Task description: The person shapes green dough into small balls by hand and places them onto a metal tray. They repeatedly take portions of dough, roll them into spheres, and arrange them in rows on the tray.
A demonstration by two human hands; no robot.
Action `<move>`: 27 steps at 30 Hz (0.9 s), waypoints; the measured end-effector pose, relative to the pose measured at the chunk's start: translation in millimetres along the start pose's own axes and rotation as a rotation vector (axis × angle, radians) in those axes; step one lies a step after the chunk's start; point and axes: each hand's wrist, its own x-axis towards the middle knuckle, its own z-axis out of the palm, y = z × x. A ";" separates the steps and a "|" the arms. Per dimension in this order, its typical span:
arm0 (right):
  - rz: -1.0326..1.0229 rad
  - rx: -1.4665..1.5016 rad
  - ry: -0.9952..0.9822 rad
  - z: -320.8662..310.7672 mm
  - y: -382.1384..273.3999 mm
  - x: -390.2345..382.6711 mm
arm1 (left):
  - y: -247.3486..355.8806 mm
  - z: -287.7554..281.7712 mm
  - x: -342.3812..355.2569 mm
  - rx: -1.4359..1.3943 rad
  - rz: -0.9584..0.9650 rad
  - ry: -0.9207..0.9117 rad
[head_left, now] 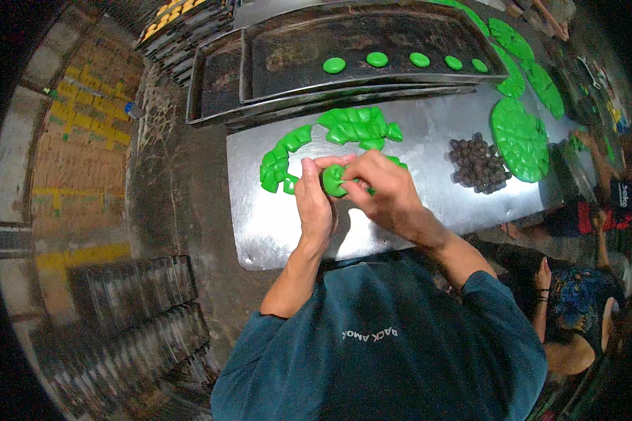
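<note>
The work in hand appears to be the closing of one green dough piece [333, 181], which is above the bench [267, 235], between its left edge and its middle. The left hand [314, 203] is half curled and makes a cup at the left side of this piece, with the thumb raised toward the near side. The right hand [383, 186] has its thumb and fingertips brought close together on the upper face, where the dough is gathered in small folds. It seems that a pinch is being made; whether something is inside the dough, one cannot tell.

Toward the far edge of the bench lie a curved row of cut pieces [279, 156] and a thicker cluster [347, 126]. Nearer to the right end is a heap of dark balls [477, 161], just beside a large scored green disc [519, 140]. Along the far edge stands a black tray [291, 95], with five smooth green rounds [377, 59] in a line near its front wall.

The next move probably calls for joining the folds firmly, without tearing the dough, while the left palm supports it lightly and keeps it round.
</note>
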 end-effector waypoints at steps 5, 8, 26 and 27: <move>0.085 -0.030 -0.044 14.9 -6.0 7.7 | -10.6 -13.2 -3.3 0.116 -0.073 -0.023; -0.117 -0.259 -0.038 32.4 -13.6 -20.8 | -28.6 -22.4 -10.4 0.031 -0.188 -0.020; 0.394 -0.591 0.149 -62.0 2.3 -81.5 | -178.6 -39.7 85.4 1.155 0.061 -0.449; 0.337 -0.513 0.295 -70.6 -7.9 -67.3 | -175.4 -45.4 84.8 1.028 -0.107 -0.428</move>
